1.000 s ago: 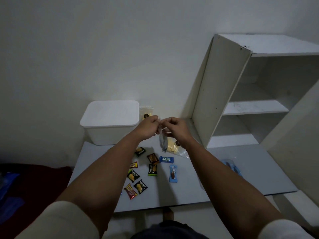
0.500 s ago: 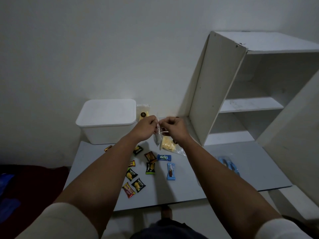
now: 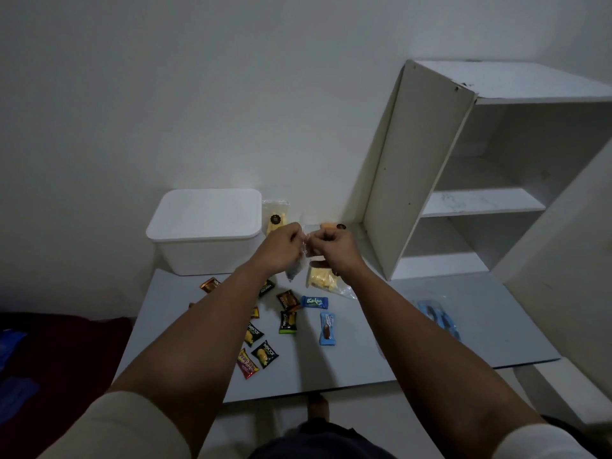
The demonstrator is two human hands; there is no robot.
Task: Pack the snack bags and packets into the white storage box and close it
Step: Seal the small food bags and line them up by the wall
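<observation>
Still above the bench [image 3: 364,352], left hand [image 3: 281,246] and right hand [image 3: 331,250] pinch the same clear snack bag [image 3: 296,271]; white storage box [image 3: 205,226] remains lidded, nothing packed.

Both arms are bare from the wrists to above the elbows. The left sleeve [image 3: 109,425] and right sleeve [image 3: 543,442] are short and light cream. A dark garment [image 3: 318,440], possibly trousers, covers the lap.
</observation>
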